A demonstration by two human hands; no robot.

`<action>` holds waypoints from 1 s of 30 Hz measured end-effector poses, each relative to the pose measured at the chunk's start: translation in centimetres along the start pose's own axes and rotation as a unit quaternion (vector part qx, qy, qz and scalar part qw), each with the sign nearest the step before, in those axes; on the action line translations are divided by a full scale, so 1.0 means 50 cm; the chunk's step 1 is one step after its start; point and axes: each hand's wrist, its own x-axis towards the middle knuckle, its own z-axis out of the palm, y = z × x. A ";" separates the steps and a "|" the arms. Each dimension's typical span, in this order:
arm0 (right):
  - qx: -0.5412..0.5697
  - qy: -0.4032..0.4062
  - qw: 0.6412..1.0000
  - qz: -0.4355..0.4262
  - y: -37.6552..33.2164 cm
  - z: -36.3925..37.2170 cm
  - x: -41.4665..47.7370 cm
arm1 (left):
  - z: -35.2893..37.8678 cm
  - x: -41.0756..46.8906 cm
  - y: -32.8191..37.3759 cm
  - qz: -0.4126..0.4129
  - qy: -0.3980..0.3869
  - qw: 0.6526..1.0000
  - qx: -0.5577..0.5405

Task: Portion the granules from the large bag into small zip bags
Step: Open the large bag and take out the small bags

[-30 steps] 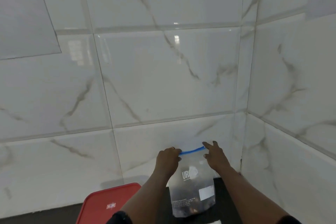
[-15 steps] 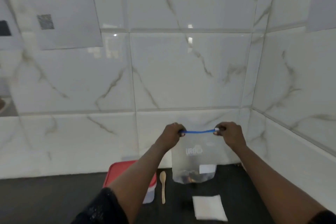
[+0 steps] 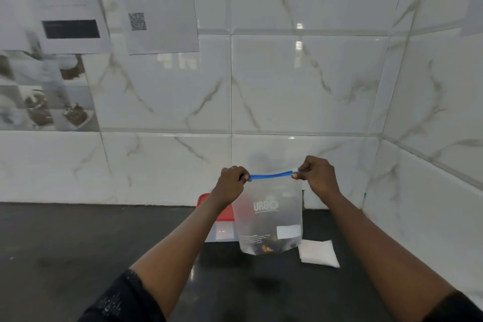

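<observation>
Our left hand [image 3: 231,185] and right hand [image 3: 317,178] each pinch one end of the blue zip strip [image 3: 270,175] along the top of a clear bag [image 3: 269,217], holding it upright between them. Dark granules [image 3: 269,246] sit in the bag's bottom, low over the dark tabletop [image 3: 78,243]; we cannot tell whether it touches. Just left of the bag, partly behind it, stands a red-lidded box [image 3: 222,230]. A white packet [image 3: 317,253] lies to the bag's right.

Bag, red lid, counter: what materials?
Bag: clear, slightly frosted flexible plastic film; the dark contents show through, with a blue zip strip along the top. Red lid: likely rigid moulded plastic, smooth, semi-gloss. Counter: dark polished stone or a look-alike; it shows faint reflections.
</observation>
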 end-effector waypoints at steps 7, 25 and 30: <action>0.040 -0.025 0.996 0.070 0.016 0.109 -0.078 | -0.029 -0.070 -0.087 -0.057 0.002 0.988 0.144; -0.014 -0.040 0.998 0.056 0.011 0.173 -0.112 | 0.046 -0.100 0.011 0.025 -0.012 0.987 0.160; -0.072 -0.027 0.996 0.051 0.015 0.190 -0.107 | 0.046 -0.094 0.005 0.018 -0.006 0.985 0.172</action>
